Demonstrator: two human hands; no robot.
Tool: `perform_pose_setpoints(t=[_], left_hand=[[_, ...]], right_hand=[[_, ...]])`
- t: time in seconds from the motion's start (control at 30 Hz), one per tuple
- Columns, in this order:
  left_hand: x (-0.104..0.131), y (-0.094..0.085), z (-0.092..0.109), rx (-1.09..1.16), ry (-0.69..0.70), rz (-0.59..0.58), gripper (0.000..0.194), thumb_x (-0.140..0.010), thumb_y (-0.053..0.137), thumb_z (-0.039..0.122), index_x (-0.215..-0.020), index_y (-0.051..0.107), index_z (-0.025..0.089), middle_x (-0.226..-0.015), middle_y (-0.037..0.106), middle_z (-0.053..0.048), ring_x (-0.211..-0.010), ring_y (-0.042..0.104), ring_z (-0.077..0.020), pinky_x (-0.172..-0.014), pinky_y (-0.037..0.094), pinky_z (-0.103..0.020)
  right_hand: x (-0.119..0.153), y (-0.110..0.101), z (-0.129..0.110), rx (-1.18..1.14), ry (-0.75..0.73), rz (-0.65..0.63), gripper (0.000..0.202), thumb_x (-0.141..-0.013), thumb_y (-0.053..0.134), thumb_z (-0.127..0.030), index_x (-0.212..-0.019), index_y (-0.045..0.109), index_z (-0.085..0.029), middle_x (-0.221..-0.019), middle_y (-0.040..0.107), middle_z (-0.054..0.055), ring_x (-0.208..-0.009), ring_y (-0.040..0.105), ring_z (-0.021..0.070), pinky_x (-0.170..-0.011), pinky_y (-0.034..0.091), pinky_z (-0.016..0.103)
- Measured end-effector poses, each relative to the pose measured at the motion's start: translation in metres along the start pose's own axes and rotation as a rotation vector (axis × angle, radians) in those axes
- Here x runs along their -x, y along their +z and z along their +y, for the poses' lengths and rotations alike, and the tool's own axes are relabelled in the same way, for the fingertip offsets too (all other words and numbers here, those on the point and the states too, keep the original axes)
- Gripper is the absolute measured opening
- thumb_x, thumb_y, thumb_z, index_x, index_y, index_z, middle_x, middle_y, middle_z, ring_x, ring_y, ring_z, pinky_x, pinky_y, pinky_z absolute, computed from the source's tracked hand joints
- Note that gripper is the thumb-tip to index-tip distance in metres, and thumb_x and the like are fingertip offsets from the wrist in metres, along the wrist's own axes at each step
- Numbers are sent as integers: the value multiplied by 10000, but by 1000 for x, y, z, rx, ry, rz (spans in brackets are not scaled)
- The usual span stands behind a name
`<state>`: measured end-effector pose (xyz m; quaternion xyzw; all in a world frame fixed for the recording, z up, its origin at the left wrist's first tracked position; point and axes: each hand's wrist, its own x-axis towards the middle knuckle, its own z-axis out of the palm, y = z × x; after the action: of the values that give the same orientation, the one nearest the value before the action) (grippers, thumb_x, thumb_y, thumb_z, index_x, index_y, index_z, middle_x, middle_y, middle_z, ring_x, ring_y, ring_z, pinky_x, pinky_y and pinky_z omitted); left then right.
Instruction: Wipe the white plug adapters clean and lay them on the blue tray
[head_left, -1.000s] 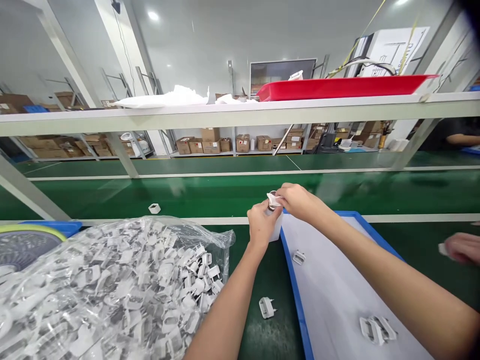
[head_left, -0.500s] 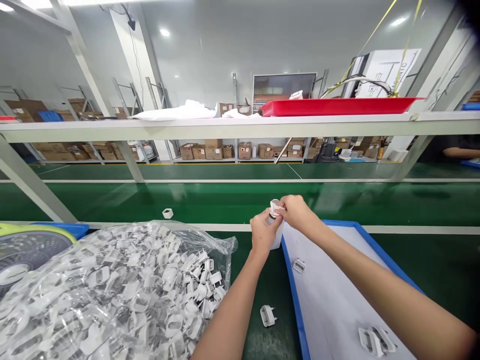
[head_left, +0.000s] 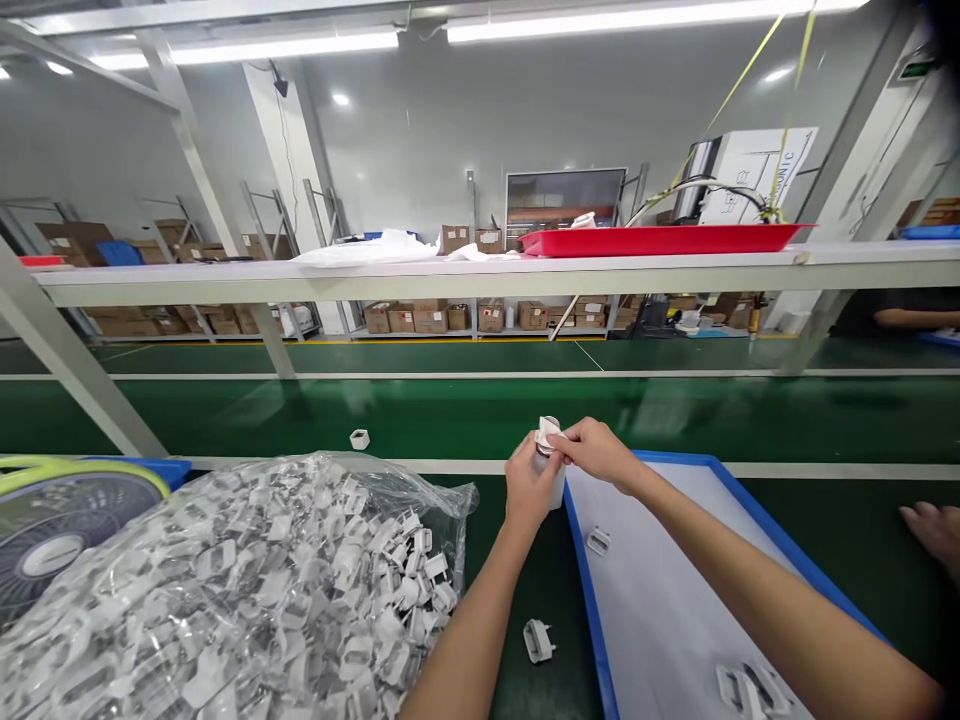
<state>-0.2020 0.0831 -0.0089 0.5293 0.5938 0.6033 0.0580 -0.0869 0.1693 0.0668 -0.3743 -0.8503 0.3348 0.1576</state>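
My left hand [head_left: 531, 482] is closed round the side of a small white container [head_left: 557, 490] standing at the tray's far left corner. A crumpled white cloth [head_left: 549, 430] sits at the container's round top. Thumb and fingers of my right hand [head_left: 596, 450] pinch that cloth at its near edge. My fingers partly hide the container, so its exact kind is unclear. Nearer to me, a loose white plug adapter part [head_left: 538, 640] with two pins lies on the green surface between my left forearm and the blue-rimmed tray [head_left: 589, 590].
A clear plastic bag [head_left: 442, 495] heaped with white plug parts fills the left. Several more lie in the tray, such as one plug part [head_left: 598, 541]. A fan [head_left: 52, 550] stands far left; a red tray [head_left: 660, 240] sits on the shelf [head_left: 420, 284]. Another person's hand [head_left: 934, 535] is at right.
The view has tilted up slightly, so everything sits lower in the picture. My hands keep their hold at the container's top. Another person's hand has appeared at the right edge.
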Motion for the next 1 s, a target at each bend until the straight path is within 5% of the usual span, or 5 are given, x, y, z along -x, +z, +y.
perform_pose_setpoints(t=[0.23, 0.63, 0.87, 1.0], left_hand=[[0, 14, -11, 42, -3, -18, 308, -994, 632, 369, -1237, 642, 179, -1241, 674, -90, -1058, 678, -237, -913, 581, -461], [3, 13, -18, 87, -4, -96, 325, -991, 630, 392, -1236, 640, 178, -1223, 677, -87, -1058, 674, -241, -928, 568, -474], [3, 8, -14, 109, 15, -117, 365, -997, 612, 418, -1282, 618, 190, -1229, 675, -90, -1111, 656, -258, -992, 526, -509], [1, 10, -15, 113, 32, -120, 354, -998, 610, 415, -1271, 623, 189, -1240, 672, -91, -1115, 655, -258, -988, 529, -506]], right_hand=[[1, 0, 4, -24, 14, 19, 333, -989, 634, -460, -1056, 682, -138, -1003, 688, 24, -850, 681, 186, -746, 586, 335], [9, -5, 8, 4, 1, -6, 294, -988, 651, -408, -1113, 672, -143, -1052, 690, 46, -856, 680, 169, -744, 589, 332], [24, -3, 17, 130, -117, 320, 267, -1003, 623, -410, -1085, 676, -162, -1063, 685, 48, -942, 671, 194, -856, 572, 394], [27, 2, 20, 125, -279, 375, 237, -999, 634, -367, -1129, 669, -172, -1149, 670, 65, -1013, 656, 201, -914, 553, 425]])
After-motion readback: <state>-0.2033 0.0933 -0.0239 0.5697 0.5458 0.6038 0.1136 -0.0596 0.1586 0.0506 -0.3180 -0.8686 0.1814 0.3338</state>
